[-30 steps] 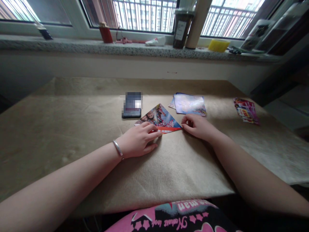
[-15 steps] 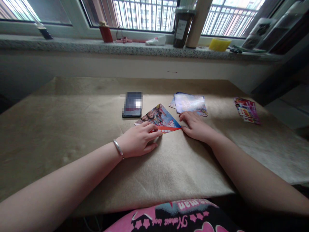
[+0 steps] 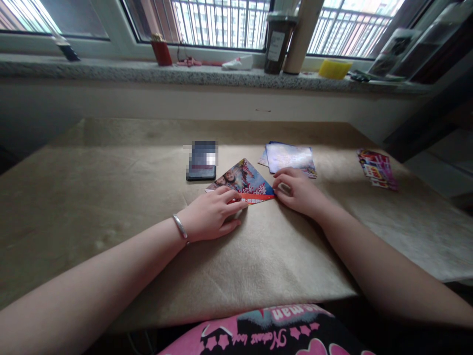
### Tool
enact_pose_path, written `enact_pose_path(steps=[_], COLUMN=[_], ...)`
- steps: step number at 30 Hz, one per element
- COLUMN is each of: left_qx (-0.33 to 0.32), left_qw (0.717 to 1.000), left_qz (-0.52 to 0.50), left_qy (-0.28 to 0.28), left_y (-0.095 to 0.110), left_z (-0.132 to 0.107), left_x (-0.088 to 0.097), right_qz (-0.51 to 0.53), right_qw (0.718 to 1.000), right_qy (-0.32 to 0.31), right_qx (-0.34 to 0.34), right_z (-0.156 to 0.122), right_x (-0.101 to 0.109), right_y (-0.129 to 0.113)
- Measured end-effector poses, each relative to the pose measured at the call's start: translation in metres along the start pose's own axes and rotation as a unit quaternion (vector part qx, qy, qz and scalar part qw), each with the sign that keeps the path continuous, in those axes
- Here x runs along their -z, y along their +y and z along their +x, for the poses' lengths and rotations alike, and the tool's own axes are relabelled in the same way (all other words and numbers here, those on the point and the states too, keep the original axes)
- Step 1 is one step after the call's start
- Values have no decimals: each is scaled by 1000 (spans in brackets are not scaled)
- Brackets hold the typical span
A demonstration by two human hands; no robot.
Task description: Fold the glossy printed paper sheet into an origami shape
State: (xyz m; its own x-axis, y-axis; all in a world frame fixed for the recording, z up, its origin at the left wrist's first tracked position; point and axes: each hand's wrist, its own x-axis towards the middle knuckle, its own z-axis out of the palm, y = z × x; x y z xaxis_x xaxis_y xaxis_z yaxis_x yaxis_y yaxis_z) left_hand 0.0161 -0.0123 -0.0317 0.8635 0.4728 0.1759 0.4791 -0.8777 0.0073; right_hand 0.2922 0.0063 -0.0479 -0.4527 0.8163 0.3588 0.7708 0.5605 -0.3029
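A colourful sheet folded into a triangle (image 3: 246, 181) lies on the tan table cover (image 3: 111, 197) in the middle. My left hand (image 3: 212, 214), with a silver bracelet at the wrist, rests on the triangle's lower edge, fingers stretched flat and pressing it down. My right hand (image 3: 301, 192) sits at the triangle's right corner with its fingers curled and pinched on the tip.
A dark phone (image 3: 201, 161) lies just behind the triangle. A stack of glossy sheets (image 3: 291, 158) is behind my right hand, and a pink leaflet (image 3: 377, 170) lies far right. The windowsill holds a red cup (image 3: 161, 52), a dark jar (image 3: 277, 44) and a yellow object (image 3: 334, 69).
My right hand has slid slightly left and away from me along the triangle's right corner, and its fingers have curled tighter on the tip. My left hand has stayed put.
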Motion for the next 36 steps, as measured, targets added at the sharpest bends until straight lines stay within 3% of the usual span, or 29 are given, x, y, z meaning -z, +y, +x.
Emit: enact_pose_path(steps=[3,10,17,27,36], left_qx=[-1,7,1,15,27], left_qw=[1000,1000,1000,1000,1000], left_qz=[-4,-3,-1,-23,7], left_qy=[6,-10,-2,1,-4], left_y=[0,-1,0,-4,0], left_z=[0,-1,0,1,5], left_x=[0,1,0,-9,-5], right_qz=[-40,-128,-35,1,-9], right_qw=[996,989,984,978,980], right_qy=[-17,11,-57,-68,-69], right_qx=[79,79,163,195,189], right_z=[0,0,3,7,8], right_x=[2,5,-1,-10,-11], right_y=[-13,-25,-32,-42,-42])
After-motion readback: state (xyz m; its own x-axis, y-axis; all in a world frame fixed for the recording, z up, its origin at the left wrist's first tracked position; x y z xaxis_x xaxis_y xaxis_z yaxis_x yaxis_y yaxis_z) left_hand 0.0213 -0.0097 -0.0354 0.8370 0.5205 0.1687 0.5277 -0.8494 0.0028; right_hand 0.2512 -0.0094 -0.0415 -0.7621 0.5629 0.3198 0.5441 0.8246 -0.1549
